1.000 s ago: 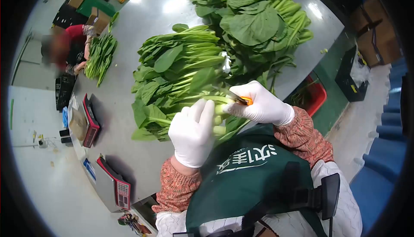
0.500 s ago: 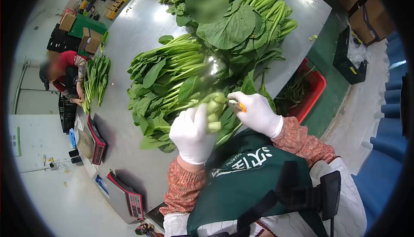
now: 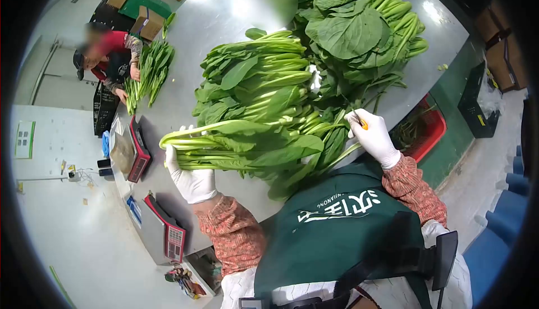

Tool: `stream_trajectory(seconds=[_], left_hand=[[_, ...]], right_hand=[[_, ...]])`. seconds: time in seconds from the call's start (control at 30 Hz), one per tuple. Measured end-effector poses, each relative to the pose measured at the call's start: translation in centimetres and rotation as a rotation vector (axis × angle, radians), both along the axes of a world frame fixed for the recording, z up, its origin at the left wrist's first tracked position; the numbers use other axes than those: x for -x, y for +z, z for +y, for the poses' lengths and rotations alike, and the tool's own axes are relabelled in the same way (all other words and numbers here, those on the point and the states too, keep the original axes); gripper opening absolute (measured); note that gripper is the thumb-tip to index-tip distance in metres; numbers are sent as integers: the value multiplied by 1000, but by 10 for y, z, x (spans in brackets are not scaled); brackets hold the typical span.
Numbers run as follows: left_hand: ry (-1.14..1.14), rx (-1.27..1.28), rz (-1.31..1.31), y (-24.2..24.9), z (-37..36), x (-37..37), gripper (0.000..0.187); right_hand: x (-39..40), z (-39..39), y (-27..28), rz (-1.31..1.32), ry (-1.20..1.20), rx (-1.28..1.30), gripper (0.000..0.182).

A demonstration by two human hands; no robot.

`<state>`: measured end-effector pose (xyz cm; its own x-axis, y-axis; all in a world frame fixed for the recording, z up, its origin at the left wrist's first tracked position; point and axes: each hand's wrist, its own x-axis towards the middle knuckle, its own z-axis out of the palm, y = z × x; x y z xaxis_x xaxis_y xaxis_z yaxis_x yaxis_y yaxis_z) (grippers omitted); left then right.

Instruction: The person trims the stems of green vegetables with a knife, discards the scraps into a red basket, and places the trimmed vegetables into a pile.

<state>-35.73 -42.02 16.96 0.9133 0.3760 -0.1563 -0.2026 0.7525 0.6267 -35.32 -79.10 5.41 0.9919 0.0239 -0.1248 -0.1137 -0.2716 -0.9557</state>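
Note:
My left hand (image 3: 191,181), in a white glove, is closed round the stems of a bunch of leafy greens (image 3: 252,143). The bunch lies sideways above the table's near side, its leaves pointing right. Gloved too, my right hand (image 3: 377,139) grips a small knife (image 3: 364,123); its orange handle shows between the fingers and a short dark blade points up. Beyond the held bunch spreads a pile of greens (image 3: 252,73), stems mostly to the right. Farther back is a larger heap of broad-leaved greens (image 3: 359,33).
Two red scales (image 3: 167,230) (image 3: 137,149) stand along the metal table's (image 3: 182,104) left edge. A co-worker (image 3: 115,53) handles greens (image 3: 151,73) at the far left. A red crate (image 3: 435,132) stands below the right edge, with a black crate (image 3: 477,109) on the floor.
My left hand has moved left and swung the bunch, so its leaves now point right. My right hand has drawn away rightward, keeping the knife. The whole view has shifted.

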Motion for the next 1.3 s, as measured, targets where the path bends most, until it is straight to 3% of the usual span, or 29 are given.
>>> stream_trajectory(seconds=[0.07,0.23,0.33,0.37,0.4,0.43,0.47,0.53,0.6,0.67,0.73,0.83,0.97,1.07,1.1,1.13,1.2,1.3], left_hand=[[10,-100,22,-6,4,3,56],[18,-44,42,-11,14,11,57],[9,35,-7,-17,35,18,57],[-4,-55,-38,-14,43,24,53],[51,19,-66,-13,58,30,48],[144,-65,-85,-12,69,37,42],[30,-91,-124,0,74,48,36],[221,-93,-107,14,69,53,26],[125,-160,-186,11,71,61,20],[157,-325,-130,0,75,62,16],[209,-481,-69,1,56,56,10],[184,-641,-51,5,41,51,10],[218,-778,-47,9,40,56,10],[242,-887,3,10,38,65,11],[249,-923,30,11,33,66,11],[256,-959,52,12,28,66,11],[231,-1086,59,16,16,62,9],[220,-1244,115,24,-5,54,9]], right_hand=[[0,5,-7,-40,58,47,17],[-3,28,-33,-44,152,-17,35],[-7,22,-66,82,227,264,35],[-5,15,-74,32,243,488,30],[0,7,-81,21,220,482,28],[4,-1,-88,9,198,476,25],[8,-7,-91,-7,180,466,22],[5,-12,-79,9,208,572,18],[-1,-8,-64,-14,225,627,18],[-9,11,-45,-72,157,557,19],[-20,25,-60,-269,162,471,22],[-28,37,-80,-167,383,746,24],[-23,27,-74,-344,416,626,24],[-23,20,-38,-191,308,66,13],[-25,21,-13,46,239,-105,10],[-29,21,5,79,229,-130,20],[-36,26,13,75,207,-98,17],[-37,28,-51,-263,267,360,23]])
